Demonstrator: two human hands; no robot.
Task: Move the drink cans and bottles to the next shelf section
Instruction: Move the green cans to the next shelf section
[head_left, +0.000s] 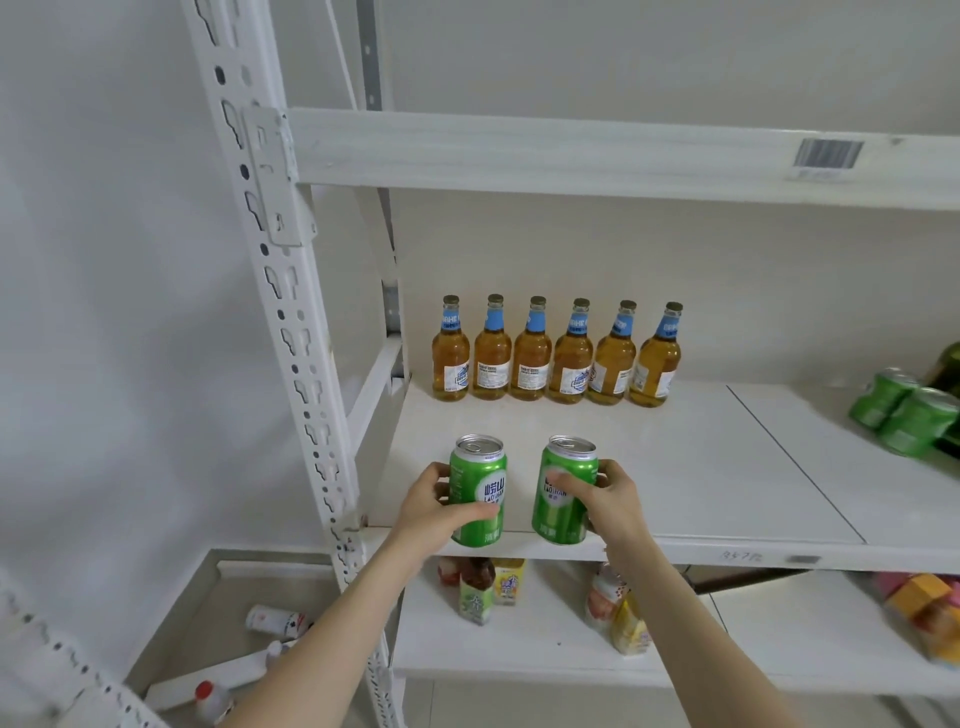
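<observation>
White metal rack, mid shelf board w/ seam splitting L and R sections; 6 amber bottles upright in a tight row at back of L section, cluster of green cans in R section by frame edge. Two more cans upright at front edge of L section, apart: L can gripped by L hand, R can gripped by R hand, thumbs across fronts. Can't tell if bases touch board.
</observation>
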